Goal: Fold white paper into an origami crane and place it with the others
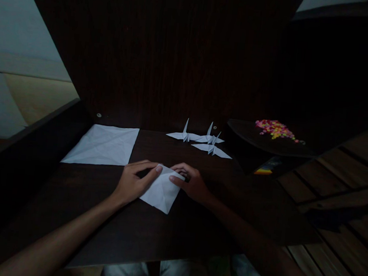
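A folded piece of white paper is held between my two hands, just above or on the dark table. My left hand pinches its upper left part, thumb on top near the corner. On the other side my right hand grips the upper right edge, with the thumb over the paper and the fingers curled behind, partly hidden. Beyond my hands stand three folded paper cranes: one at the left, one behind and one in front. To the left lies a flat, creased white sheet.
The dark wooden table has a tall back panel and a raised left side. At the right, a small curved shelf bears a heap of colourful small pieces. A yellow-orange item sits below it.
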A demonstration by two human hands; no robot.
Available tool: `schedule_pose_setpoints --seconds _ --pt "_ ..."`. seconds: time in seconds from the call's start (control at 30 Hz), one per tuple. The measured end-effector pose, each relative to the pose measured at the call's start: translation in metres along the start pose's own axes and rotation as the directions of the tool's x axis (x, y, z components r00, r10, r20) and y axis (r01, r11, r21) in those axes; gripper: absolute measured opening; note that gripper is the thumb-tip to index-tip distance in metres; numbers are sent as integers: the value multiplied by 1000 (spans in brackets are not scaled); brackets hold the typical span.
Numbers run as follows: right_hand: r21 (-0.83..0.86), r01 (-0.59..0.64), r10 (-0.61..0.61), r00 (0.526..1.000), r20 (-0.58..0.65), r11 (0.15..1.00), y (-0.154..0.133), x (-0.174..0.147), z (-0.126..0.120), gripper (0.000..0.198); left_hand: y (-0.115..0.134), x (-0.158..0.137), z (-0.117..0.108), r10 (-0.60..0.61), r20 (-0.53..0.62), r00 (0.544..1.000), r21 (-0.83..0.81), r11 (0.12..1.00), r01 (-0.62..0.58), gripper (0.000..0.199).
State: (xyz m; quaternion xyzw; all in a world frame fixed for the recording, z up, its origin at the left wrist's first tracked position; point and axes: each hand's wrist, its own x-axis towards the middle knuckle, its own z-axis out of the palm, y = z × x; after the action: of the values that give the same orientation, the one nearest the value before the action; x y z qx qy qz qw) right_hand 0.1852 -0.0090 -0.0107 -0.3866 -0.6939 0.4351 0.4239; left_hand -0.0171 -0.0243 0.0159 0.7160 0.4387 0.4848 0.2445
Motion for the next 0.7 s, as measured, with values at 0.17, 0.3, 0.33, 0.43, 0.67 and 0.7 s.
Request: schedule_pose_setpoints --seconds 0.17,0.3,0.33,0.43,0.67,0.7 --pt "-12 -11 11 1000 7 1000 -2 -1 -2 19 1 0 -3 -19 -49 999 -5 1000 19 17" --pt "-69 24 -23 1000 18 997 -9 -2 -3 18 0 1 -3 -91 -39 995 -55 995 89 19" --pt "-82 33 -31 999 20 996 -10 -2 -3 18 -1 1 -3 -106 -35 994 -69 992 103 19" --pt "-105 52 -49 998 32 993 -13 -2 -3 18 -1 1 -3 -134 -30 991 -110 985 130 19" --pt "-47 -6 5 1000 -25 999 -8 -3 0 19 -10 1 -6 -254 -70 965 -210 949 235 14" --pt "-31 -32 30 998 -63 999 -7 -3 0 20 -12 2 -6 -281 -77 957 -222 940 258 15"
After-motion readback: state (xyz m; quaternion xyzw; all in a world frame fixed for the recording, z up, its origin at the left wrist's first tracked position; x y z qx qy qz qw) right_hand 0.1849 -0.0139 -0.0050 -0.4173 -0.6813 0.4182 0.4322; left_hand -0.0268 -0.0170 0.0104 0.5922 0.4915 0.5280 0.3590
